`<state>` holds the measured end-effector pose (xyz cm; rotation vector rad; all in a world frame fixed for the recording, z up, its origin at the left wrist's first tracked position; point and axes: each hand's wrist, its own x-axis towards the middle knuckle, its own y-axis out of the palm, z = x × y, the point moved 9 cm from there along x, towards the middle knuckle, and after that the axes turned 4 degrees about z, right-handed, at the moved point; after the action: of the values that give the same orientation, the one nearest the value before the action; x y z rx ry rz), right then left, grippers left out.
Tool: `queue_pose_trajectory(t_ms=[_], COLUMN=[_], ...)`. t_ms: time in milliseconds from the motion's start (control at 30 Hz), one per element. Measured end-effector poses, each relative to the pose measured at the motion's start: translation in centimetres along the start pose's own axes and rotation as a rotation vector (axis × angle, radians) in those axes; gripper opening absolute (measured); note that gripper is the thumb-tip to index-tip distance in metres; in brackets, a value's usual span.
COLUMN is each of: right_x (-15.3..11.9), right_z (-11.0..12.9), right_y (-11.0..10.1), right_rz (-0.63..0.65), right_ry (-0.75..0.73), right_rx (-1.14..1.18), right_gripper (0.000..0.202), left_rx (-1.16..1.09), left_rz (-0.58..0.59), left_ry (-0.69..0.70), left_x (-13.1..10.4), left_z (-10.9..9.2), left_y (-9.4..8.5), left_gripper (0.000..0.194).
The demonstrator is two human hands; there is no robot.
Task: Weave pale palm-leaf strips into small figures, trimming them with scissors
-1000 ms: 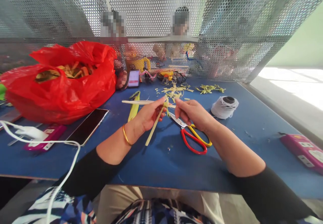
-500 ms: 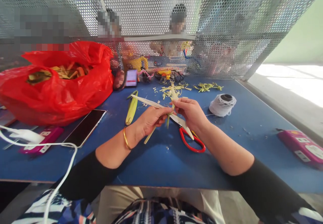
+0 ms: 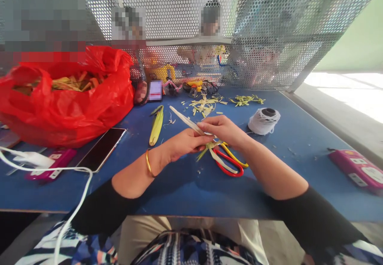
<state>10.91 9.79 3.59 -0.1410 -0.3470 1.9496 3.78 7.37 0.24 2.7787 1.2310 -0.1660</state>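
Observation:
Over the middle of the blue table point(image 3: 179, 189), my left hand point(image 3: 190, 143) is closed on a bundle of pale corn husk strips point(image 3: 184, 118). One strip's pointed end sticks out to the upper left; greenish ends hang below the fingers. My right hand point(image 3: 223, 130) touches my left and pinches the same husk from above. The fingers hide where the strips cross. Just below my right hand lie scissors point(image 3: 230, 173) with one red and one yellow handle, their blades covered. A yellow-green husk piece, like a slim corn ear point(image 3: 156, 126), rests left of my hands.
A red plastic bag point(image 3: 104, 109) of dried husks fills the left. Near it lie a phone point(image 3: 101, 149) and a white cable point(image 3: 80, 205). Husk scraps point(image 3: 206, 105) lie ahead; a white thread spool point(image 3: 263, 122) and a magenta box point(image 3: 357, 169) sit right. Perforated metal panels point(image 3: 263, 65) separate other people.
My hands have shifted slightly right, and the husk bundle has turned, its greenish ends now pointing down-left. My right hand has moved over the top of my left. More of the yellow scissor handle shows.

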Motion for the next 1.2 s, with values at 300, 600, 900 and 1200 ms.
queue_pose_trajectory(t_ms=[300,600,900,1200], right_x=[-0.1,0.0,-0.3,0.3], right_z=[-0.8,-1.0,0.2,-3.2], right_y=[0.1,-2.3,-3.2,-0.2], right_rz=[-0.149,-0.409,-0.333,-0.224], right_ry=[0.021,-0.061,-0.008,0.158], right_rx=[0.327,0.09,-0.012,0.419], right_gripper=[0.021,0.019,0.04,0.033], left_rx=[0.07,0.019,-0.216,-0.241], left_rz=[-0.157,-0.13,-0.384,-0.344], left_ry=[-0.067,-0.125,-0.077,-0.001], left_x=[-0.4,-0.6,-0.6,-0.1], left_z=[-0.1,0.7,0.1,0.2], left_y=[-0.7,-0.7,-3.9,-3.1], left_gripper=[0.016,0.019,0.026,0.028])
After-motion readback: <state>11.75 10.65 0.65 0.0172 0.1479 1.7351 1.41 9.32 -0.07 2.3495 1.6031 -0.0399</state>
